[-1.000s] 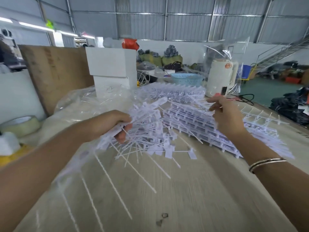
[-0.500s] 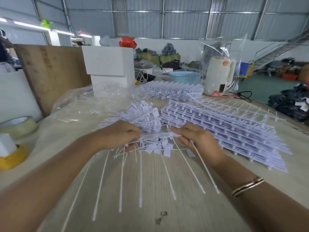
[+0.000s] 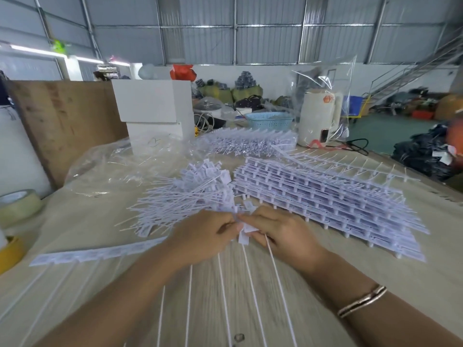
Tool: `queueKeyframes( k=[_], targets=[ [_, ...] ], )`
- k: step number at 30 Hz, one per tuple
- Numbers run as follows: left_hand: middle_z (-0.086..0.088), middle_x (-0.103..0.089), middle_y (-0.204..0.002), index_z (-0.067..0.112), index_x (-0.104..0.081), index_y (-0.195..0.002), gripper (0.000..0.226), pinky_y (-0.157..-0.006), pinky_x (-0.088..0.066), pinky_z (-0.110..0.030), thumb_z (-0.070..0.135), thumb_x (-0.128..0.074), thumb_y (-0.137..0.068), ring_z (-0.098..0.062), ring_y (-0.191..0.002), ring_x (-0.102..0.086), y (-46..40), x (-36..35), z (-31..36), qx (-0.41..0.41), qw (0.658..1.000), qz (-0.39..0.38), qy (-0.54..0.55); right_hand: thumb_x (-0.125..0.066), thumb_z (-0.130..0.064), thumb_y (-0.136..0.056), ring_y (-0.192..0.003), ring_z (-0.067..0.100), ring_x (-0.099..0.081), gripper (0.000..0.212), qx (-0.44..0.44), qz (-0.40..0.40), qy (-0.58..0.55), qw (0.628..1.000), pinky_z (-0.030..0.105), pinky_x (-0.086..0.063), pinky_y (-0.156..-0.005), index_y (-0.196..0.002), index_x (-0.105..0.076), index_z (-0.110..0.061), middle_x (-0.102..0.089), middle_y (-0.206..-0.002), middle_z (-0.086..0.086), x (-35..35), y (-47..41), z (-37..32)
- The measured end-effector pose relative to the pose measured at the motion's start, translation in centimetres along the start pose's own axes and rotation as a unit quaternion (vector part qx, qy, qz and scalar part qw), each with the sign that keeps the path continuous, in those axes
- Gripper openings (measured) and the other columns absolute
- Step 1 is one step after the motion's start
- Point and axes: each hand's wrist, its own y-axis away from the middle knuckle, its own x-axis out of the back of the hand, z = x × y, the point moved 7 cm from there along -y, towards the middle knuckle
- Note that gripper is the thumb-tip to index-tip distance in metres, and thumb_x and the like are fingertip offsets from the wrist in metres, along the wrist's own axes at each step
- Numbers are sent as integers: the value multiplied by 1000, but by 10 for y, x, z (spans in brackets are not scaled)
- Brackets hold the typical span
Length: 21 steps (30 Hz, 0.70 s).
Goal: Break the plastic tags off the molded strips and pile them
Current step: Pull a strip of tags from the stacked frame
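Warehouse clutter lies behind the counter (image 3: pixel 288 309), where both hands meet near its middle, left hand (image 3: pixel 205 236) and right hand (image 3: pixel 283 234) pinching one molded strip (image 3: pixel 244 231) whose tails run toward the near edge, the tag pile (image 3: pixel 190 194) just beyond the left hand.

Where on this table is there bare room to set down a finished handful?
Bare wood shows right of the hands, below the strip stack, and between the tape roll and loose tags. The middle and far side are crowded.
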Motion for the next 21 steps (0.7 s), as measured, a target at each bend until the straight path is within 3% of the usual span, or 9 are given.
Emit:
queueKeyframes(
  k=[6,12,15,19,21],
  targets=[
    [2,-51,-63,23,-51,-75,34,-57,-38,-30,48,-41,-95,-10,-57,-49,9,-6,-2,-29,999,31,-4,-63,-30,-84,-66,6,-58,14,-1,24,-24,999,20,-47,-55,-94,-66,-22,-66,-80,-9,2,4,0],
    [8,-46,-63,35,-42,-69,26,-58,-35,-28,43,-48,-94,-3,-57,-43,14,-11,-6,-45,998,3,36,-78,-24,-76,-68,4,-59,17,3,-23,-30,999,23,-50,-56,-91,-71,-22,-66,-84,-12,-9,8,0],
    [11,-44,-62,36,-41,-69,27,-55,-29,-23,40,-49,-94,0,-57,-43,15,-10,-4,-60,997,9,48,-75,-24,-78,-69,3,-59,17,-32,-37,-73,996,22,-49,-60,-95,-73,-21,-68,-83,-12,-12,9,2],
    [11,-42,-61,35,-41,-70,26,-57,-31,-26,38,-50,-95,-2,-57,-40,16,-9,-1,-83,994,18,63,-68,-27,-84,-68,4,-59,17,-117,-56,-181,975,26,-48,-63,-96,-75,-16,-62,-81,-16,-15,12,12],
    [10,-43,-62,29,-45,-73,26,-57,-32,-28,45,-48,-92,-3,-58,-41,16,-8,2,-91,993,26,67,-64,-27,-87,-67,8,-59,21,-147,-55,-221,962,29,-48,-64,-88,-74,-9,-65,-76,-8,-17,13,15]
  ],
)
